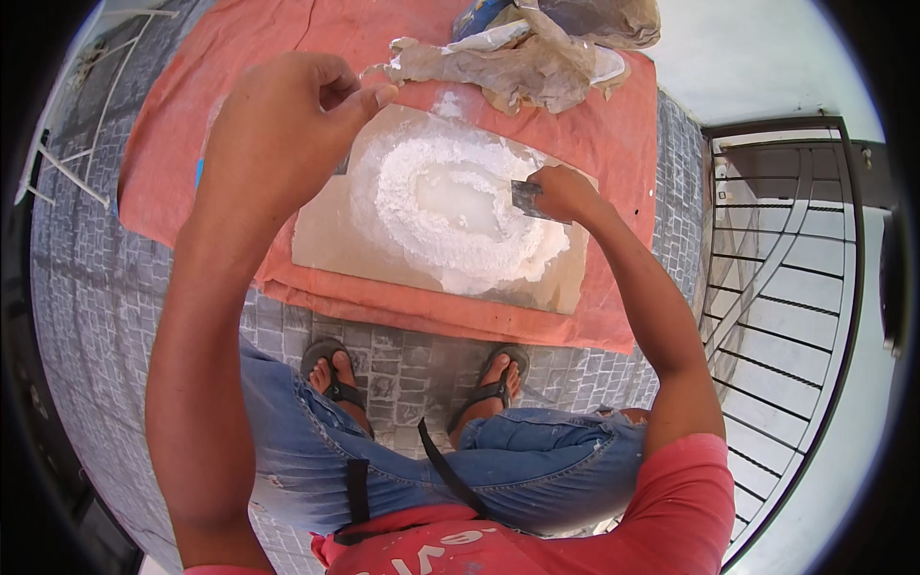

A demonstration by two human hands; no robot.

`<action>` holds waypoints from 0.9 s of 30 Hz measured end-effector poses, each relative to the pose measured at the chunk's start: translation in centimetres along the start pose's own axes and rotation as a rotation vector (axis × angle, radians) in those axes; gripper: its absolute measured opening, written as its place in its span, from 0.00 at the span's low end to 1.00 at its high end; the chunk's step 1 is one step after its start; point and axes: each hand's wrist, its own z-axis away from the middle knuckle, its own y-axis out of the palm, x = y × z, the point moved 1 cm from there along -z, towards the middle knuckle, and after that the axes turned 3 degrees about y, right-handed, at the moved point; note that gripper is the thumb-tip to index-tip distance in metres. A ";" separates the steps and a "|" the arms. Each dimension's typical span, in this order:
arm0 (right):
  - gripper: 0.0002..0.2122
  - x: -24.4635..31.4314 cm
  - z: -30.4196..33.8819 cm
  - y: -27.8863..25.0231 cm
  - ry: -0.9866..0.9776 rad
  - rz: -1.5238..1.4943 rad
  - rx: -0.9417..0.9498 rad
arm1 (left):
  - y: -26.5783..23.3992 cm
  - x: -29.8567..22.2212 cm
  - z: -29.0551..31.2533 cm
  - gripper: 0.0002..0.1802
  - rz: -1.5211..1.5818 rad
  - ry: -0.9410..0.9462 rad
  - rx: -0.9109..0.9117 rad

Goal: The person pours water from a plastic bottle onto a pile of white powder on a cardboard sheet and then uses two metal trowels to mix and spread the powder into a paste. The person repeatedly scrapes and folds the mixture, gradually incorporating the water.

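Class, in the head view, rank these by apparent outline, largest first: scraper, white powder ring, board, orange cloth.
1. Orange cloth
2. Board
3. White powder ring
4. Scraper, partly hidden by fingers, yet clearly smallest

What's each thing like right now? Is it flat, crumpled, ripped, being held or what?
Powder: heaped in a ring around a pale middle that looks wet
Board: flat, partly covered in powder
Cloth: spread under the board, wrinkled
Paper bag: crumpled
Scraper: gripped in the right hand
Left hand: raised, partly curled; can't tell if it holds anything
Jeans: ripped
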 end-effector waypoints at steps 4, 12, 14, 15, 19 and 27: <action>0.17 0.9 0.7 1.3 -0.150 0.160 0.034 | -0.1 -0.1 0.0 0.25 -0.003 -0.017 0.023; 0.14 1.1 -0.5 5.0 -0.323 0.403 -0.058 | -0.2 0.2 0.0 0.24 0.000 -0.018 0.014; 0.13 1.0 -0.6 5.1 -0.347 0.398 -0.086 | -0.1 0.1 0.0 0.24 0.026 -0.027 0.022; 0.12 1.0 -0.7 5.1 -0.364 0.420 -0.099 | -0.1 0.0 0.1 0.24 0.045 -0.026 0.019; 0.13 1.0 -0.7 5.1 -0.382 0.428 -0.111 | -0.1 -0.9 0.5 0.23 0.072 0.015 0.003; 0.09 0.8 -0.8 4.4 -0.408 0.417 -0.146 | -0.3 -1.8 0.9 0.21 0.062 -0.060 0.069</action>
